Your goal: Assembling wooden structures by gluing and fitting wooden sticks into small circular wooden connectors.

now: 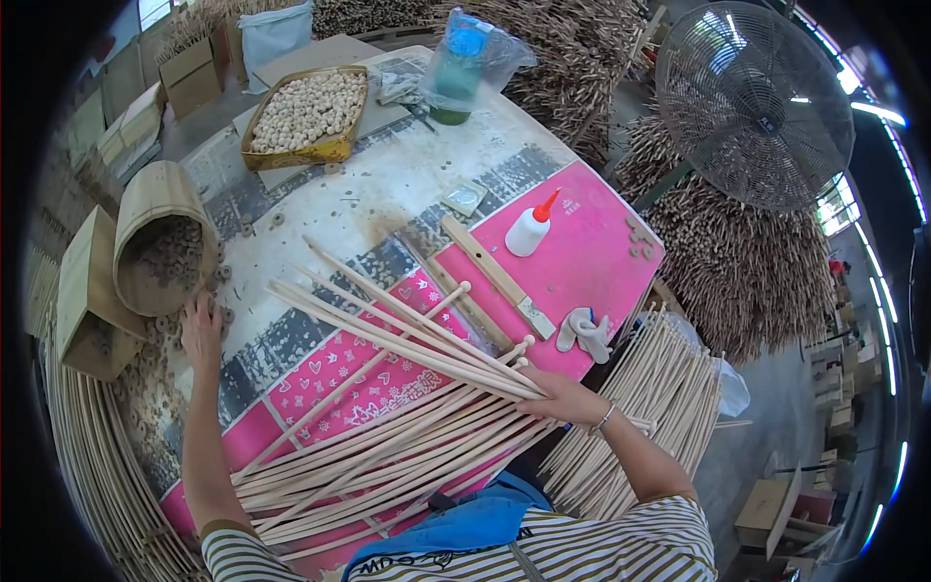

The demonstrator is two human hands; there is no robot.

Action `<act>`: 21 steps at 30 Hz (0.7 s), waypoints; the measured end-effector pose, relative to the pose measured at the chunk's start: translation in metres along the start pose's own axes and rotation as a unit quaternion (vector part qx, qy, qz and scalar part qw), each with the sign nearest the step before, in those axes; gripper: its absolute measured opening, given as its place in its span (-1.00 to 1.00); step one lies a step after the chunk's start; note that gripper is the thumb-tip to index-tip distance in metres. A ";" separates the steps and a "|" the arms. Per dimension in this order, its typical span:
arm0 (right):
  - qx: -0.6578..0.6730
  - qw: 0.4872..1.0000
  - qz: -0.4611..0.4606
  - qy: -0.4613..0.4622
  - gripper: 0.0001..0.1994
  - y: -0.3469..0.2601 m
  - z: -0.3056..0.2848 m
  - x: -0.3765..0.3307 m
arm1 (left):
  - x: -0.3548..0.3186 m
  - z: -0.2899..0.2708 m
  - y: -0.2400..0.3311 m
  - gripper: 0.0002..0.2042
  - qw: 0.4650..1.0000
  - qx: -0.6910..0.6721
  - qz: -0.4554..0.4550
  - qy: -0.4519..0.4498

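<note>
Sticks (407, 335) fan out from our right hand (562, 396), which is closed around one end of a small bundle near the front edge of the counter (388, 184). Their long axis runs up and to the left from that grip, the free ends spreading over the pink mat (592, 252) and the grey patterned sheet beside it. A larger heap of loose sticks (388, 466) lies lower on the counter, crossing under the held bundle and slanting the other way.

Our left hand (201, 332) rests well apart at the counter's left edge, fingers spread flat on a scatter of small wooden rings (165, 335) spilling from a tipped wooden bucket (160, 242); it holds nothing that we can see. The rings lie nearer this hand than the other.

Farther back stand a glue bottle (531, 229), a flat wooden slat (495, 274) and a basket of wooden beads (308, 114).
</note>
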State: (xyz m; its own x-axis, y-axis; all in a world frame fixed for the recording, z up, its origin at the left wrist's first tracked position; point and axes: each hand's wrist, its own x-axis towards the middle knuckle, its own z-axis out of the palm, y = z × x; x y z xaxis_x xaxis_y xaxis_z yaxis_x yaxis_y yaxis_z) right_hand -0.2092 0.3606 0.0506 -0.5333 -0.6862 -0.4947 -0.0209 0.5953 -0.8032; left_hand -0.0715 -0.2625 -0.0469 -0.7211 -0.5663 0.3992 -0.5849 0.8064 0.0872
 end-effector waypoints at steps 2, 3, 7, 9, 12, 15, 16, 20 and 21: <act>-0.006 1.000 -0.003 0.001 -0.43 0.001 -0.003 0.001 | 0.000 0.000 -0.004 -0.68 0.999 -0.030 0.016 0.020; -0.026 1.000 -0.007 0.002 -0.40 0.001 -0.004 0.001 | 0.000 -0.001 -0.009 -0.69 0.996 -0.080 -0.026 0.023; -0.003 0.999 -0.040 0.003 -0.33 -0.017 -0.005 0.000 | 0.015 0.005 -0.061 -0.74 0.945 -0.287 -0.154 0.015; -0.007 1.000 -0.030 0.004 -0.32 -0.022 -0.009 -0.005 | 0.028 0.003 -0.068 -0.71 0.820 -0.505 -0.265 0.039; 0.029 0.999 -0.019 0.014 -0.35 -0.023 -0.013 -0.011 | 0.042 -0.021 -0.065 -0.70 0.552 -0.763 -0.336 -0.036; 0.085 0.996 0.010 -0.020 -0.39 -0.040 -0.009 -0.001 | 0.019 0.021 -0.156 -0.68 0.332 -0.855 -0.398 -0.018; 0.085 0.996 0.014 -0.014 -0.39 -0.039 -0.010 -0.002 | 0.015 0.028 -0.151 -0.69 0.301 -0.875 -0.379 -0.029; 0.086 0.996 0.008 0.003 -0.38 -0.029 -0.014 -0.005 | 0.015 0.037 -0.126 -0.68 0.250 -0.894 -0.366 -0.062; 0.086 0.996 -0.005 0.001 -0.38 -0.031 -0.012 0.001 | 0.013 0.035 -0.136 -0.68 0.254 -0.893 -0.367 -0.055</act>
State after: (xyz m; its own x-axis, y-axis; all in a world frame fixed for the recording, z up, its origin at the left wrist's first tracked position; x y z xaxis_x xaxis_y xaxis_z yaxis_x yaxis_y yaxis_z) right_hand -0.2189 0.3464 0.0791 -0.5348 -0.6917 -0.4854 0.1192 0.5069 -0.8537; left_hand -0.0147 -0.3852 -0.0852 -0.7243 -0.5983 -0.3426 0.4543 -0.7880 0.4156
